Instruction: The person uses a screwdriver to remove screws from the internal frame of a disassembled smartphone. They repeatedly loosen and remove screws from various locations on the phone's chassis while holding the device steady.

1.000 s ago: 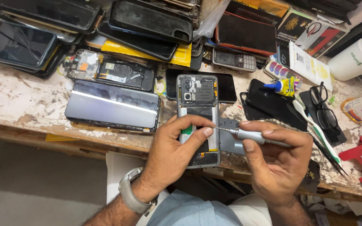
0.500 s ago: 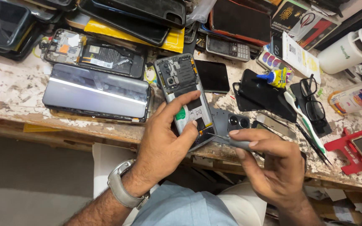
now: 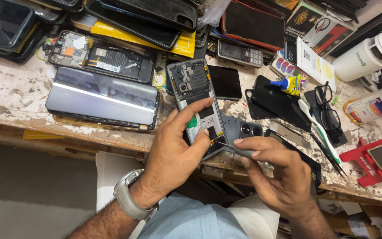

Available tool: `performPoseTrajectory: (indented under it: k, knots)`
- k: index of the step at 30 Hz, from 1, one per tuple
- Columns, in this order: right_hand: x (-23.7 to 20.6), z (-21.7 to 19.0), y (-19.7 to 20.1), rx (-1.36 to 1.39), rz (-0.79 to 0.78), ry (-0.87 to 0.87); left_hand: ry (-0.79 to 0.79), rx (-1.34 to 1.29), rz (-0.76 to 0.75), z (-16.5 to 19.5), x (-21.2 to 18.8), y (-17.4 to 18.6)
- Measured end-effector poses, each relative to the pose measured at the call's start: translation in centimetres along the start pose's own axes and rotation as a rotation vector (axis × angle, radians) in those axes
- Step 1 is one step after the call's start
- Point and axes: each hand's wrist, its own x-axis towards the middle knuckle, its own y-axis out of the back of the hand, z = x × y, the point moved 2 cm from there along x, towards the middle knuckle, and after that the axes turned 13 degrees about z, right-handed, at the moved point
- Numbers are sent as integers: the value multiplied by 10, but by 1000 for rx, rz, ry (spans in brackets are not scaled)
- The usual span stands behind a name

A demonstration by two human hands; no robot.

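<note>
An opened phone (image 3: 195,95) with its back removed lies on the worn workbench (image 3: 9,93), circuit board at the top and battery below. My left hand (image 3: 177,148) rests over the phone's lower half, index finger stretched along the battery and thumb at its right edge. My right hand (image 3: 275,175) grips a thin grey screwdriver (image 3: 237,150) whose tip points at the phone's lower right corner. A grey back cover with camera rings (image 3: 244,129) lies just right of the phone, partly under my right hand.
Another dismantled phone (image 3: 100,55) and a large dark screen panel (image 3: 105,97) lie to the left. Stacked phones and cases fill the back. On the right lie a black phone (image 3: 225,82), glasses (image 3: 326,106), a white bottle (image 3: 368,55) and a red holder (image 3: 368,161).
The camera view shifted and the phone now lies more tilted. My left index finger has stretched further up the battery. The screwdriver tip has come to the phone's lower right corner.
</note>
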Motion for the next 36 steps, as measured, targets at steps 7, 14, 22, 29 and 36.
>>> performPoseTrajectory:
  k: [7, 14, 22, 29, 36]
  knots:
    - [26, -15, 4, -278, -90, 106, 23, 45, -13, 2, -1, -1]
    - [50, -42, 20, -681, -323, 167, 90, 80, -16, 3, -4, 0]
    - [55, -54, 19, -749, -429, 300, -37, 41, 19, 7, -5, 0]
    - [49, -48, 20, -838, -600, 159, -99, 23, 39, 8, -5, 1]
    - [50, -46, 20, -985, -745, 73, -27, 25, 24, 7, -6, 2]
